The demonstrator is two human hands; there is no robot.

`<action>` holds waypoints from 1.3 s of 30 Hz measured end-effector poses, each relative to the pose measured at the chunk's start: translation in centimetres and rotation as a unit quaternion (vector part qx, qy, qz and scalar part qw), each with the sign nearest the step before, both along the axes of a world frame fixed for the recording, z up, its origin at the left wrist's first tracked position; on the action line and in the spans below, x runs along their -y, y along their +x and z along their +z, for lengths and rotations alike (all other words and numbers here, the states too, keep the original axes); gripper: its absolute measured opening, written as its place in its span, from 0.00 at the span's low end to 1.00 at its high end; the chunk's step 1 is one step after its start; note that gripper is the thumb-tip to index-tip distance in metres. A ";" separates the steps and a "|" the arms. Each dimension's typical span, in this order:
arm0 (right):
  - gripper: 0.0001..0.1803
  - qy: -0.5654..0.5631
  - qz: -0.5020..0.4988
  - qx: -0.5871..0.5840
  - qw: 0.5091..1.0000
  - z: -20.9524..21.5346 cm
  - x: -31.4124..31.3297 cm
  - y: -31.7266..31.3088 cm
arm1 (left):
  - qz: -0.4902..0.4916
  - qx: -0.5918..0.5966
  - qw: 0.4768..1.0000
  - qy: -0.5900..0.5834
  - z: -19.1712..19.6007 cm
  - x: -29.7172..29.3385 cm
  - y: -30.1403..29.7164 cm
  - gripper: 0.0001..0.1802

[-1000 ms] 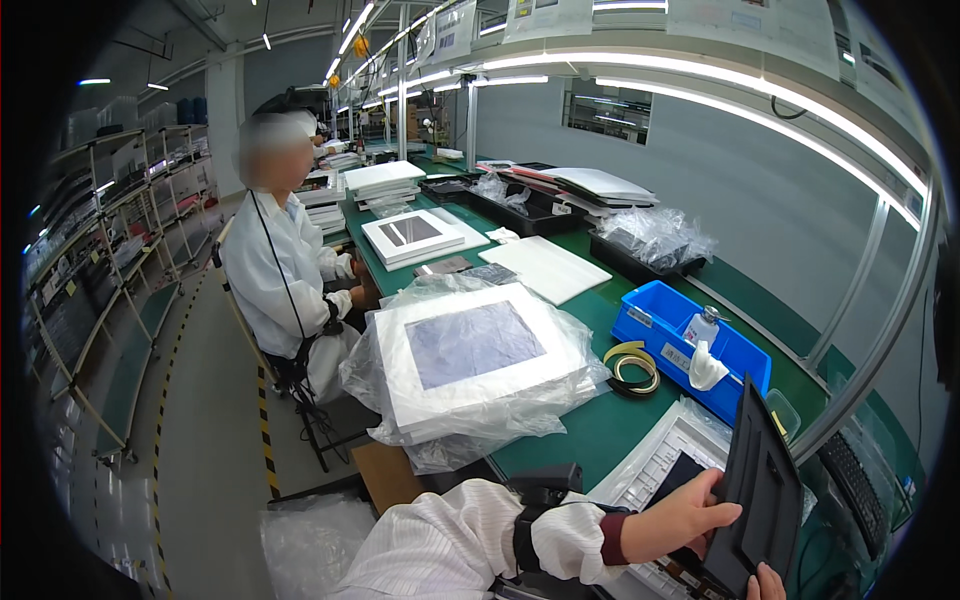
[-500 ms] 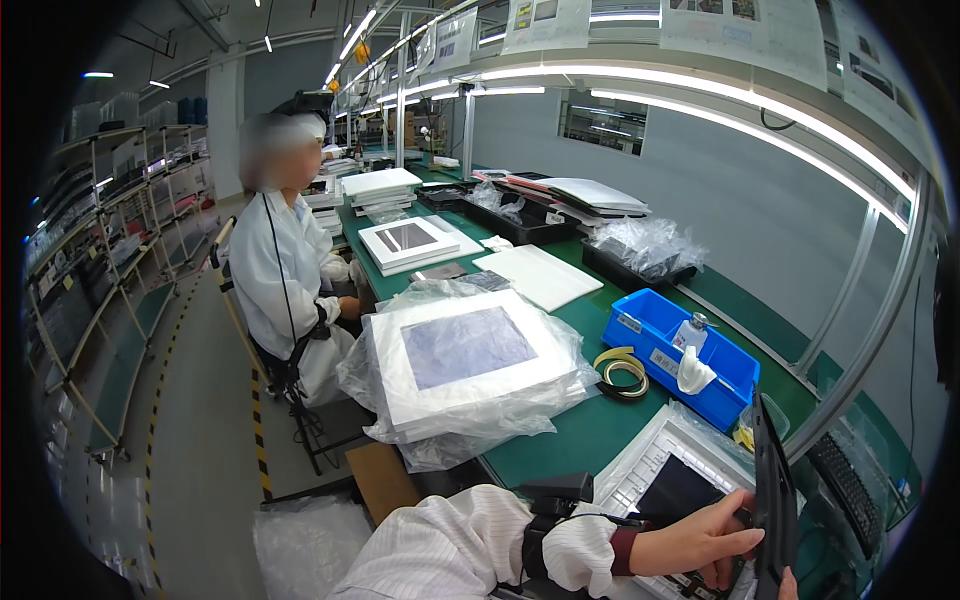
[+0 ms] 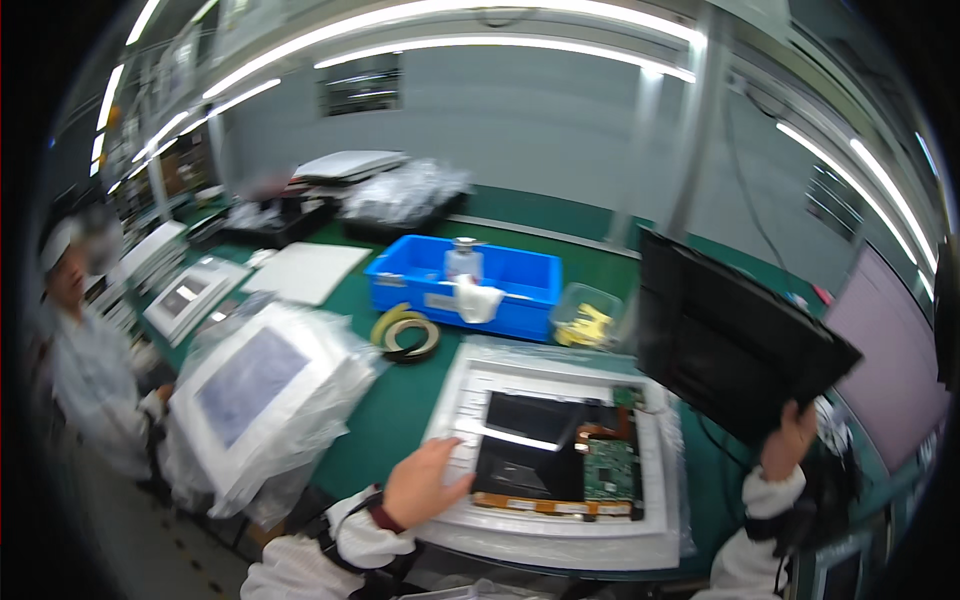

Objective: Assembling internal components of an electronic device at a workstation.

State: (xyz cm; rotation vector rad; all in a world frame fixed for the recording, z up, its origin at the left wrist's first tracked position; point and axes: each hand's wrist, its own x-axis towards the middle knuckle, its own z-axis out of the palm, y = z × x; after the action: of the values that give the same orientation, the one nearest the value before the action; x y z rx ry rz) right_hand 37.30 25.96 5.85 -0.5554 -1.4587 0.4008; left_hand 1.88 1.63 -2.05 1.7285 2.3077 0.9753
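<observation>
A flat black rectangular panel (image 3: 735, 345) is tilted up at the right of the workbench. My right hand (image 3: 788, 445) grips it by its lower right edge. Below my view's centre lies a white frame (image 3: 660, 470) with a dark screen (image 3: 515, 465), a green circuit board (image 3: 610, 468) and orange flex strips along its lower side. My left hand (image 3: 425, 485) rests at the frame's left edge, fingers stretched out and holding nothing; whether it presses on the frame is blurred.
Behind the frame stand a blue bin (image 3: 520, 310) with a bottle and white cloth, tape rolls (image 3: 405, 335) and a clear tub (image 3: 585, 315) of yellow pieces. A bagged white frame (image 3: 260, 385) is left, near a seated person (image 3: 95, 370). A monitor (image 3: 885, 350) borders the right.
My view has swung to the right. The left hand has come off the black panel and down to the white frame's left edge; the panel is now in my right hand, farther right.
</observation>
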 end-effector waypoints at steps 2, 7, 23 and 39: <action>0.11 -0.016 0.015 -0.040 0.999 0.8 -1.2 0.2 | 0.014 0.008 1.000 0.009 -0.1 0.0 0.1 0.23; 0.05 -0.065 -0.081 0.088 0.991 2.3 -3.4 -0.7 | 0.046 0.038 0.995 0.080 -2.9 1.5 -2.7 0.19; 0.07 -0.194 0.280 -0.142 0.929 0.1 -11.2 -2.2 | -0.062 0.059 0.996 0.032 -2.7 1.3 -5.0 0.18; 0.13 -0.269 0.367 -0.111 0.883 -2.5 -15.9 -2.4 | -0.045 0.139 0.989 -0.015 0.2 2.1 -4.3 0.18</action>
State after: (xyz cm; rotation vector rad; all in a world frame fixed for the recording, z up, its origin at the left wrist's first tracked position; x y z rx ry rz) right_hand 34.85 41.86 3.34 -0.3464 -1.2841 1.4573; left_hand -2.38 -0.47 -1.89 1.5559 2.0435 1.0819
